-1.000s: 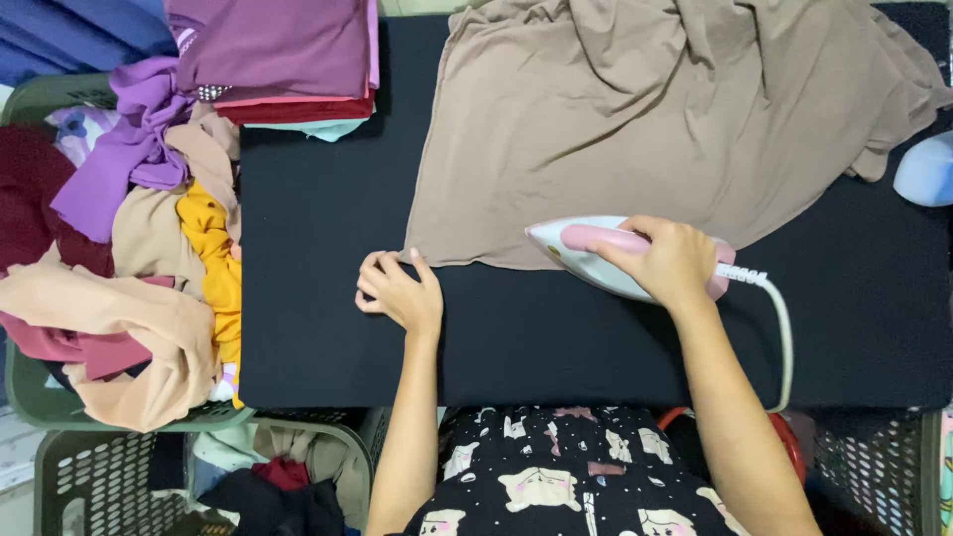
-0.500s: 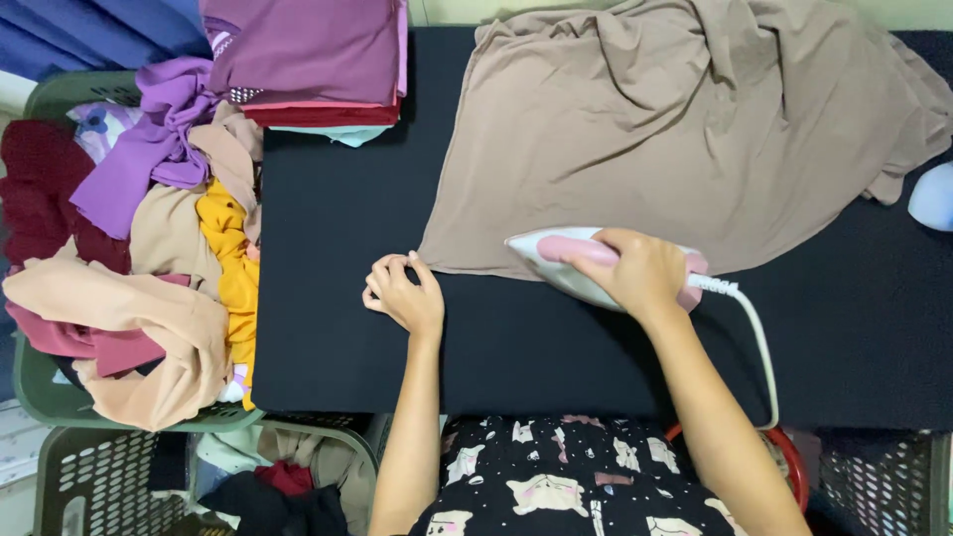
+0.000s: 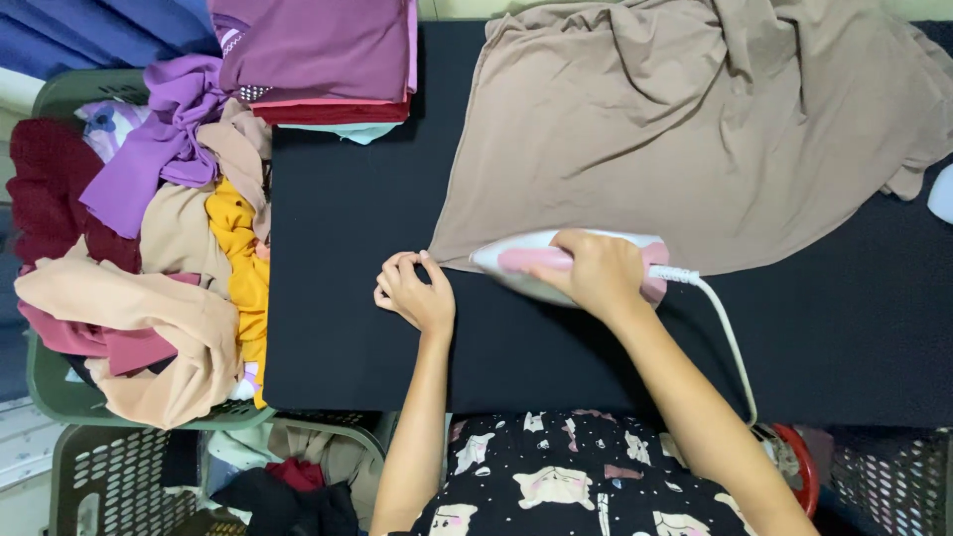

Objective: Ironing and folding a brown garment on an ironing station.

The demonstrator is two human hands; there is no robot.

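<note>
Seen from above: right hand (image 3: 596,273) closed around the pink handle of a white iron (image 3: 556,266), tip pointing left, soleplate down on the near left edge of a beige cloth (image 3: 695,129). Cloth spread over the far right part of a black ironing surface (image 3: 338,328), flat near the iron, rumpled in folds toward the far right corner. White cord (image 3: 730,342) trailing from the iron's right end, curving near and down over the surface's near edge.

Left hand (image 3: 415,293) resting on the bare black surface just left of the iron's tip, fingers curled loosely inward, holding nothing, close to the cloth's near left corner; touching that corner or just short of it, cannot tell.

Far left corner of the surface: folded stack (image 3: 318,50) of purple, pink and red garments. Left of the surface: green basket (image 3: 50,382) heaped with loose clothes in purple, maroon, beige and yellow. Near left, below it: grey slotted crate (image 3: 99,476) with dark clothing inside.
</note>
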